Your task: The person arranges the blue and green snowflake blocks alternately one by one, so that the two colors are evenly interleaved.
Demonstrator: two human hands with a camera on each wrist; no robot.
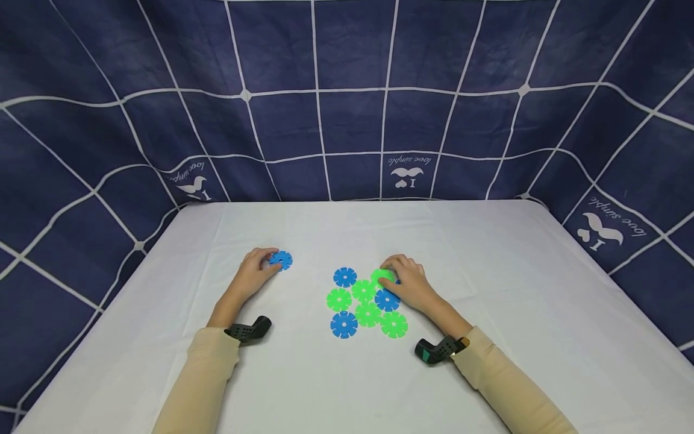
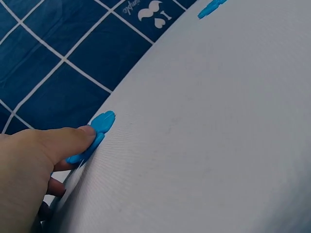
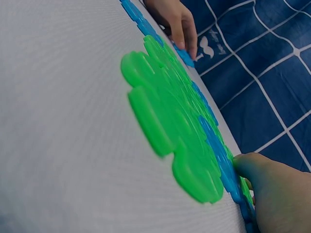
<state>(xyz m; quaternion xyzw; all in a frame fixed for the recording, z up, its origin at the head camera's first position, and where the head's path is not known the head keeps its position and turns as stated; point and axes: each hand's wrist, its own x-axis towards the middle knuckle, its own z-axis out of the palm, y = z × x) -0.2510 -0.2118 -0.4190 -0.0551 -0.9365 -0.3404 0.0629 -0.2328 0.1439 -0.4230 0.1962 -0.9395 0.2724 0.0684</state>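
White cloth covers the surface [image 1: 488, 271]. Left hand [image 1: 252, 278] pinches a lone blue disc [image 1: 281, 260] at its 1 o'clock fingertips. Right hand [image 1: 411, 283] curls its fingers on a green disc [image 1: 382, 276] at the disc cluster's [image 1: 364, 301] 1 o'clock edge.

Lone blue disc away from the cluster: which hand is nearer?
Left. The left hand touches the lone blue disc with its fingertips; the right hand is off to its right, on the green and blue cluster.
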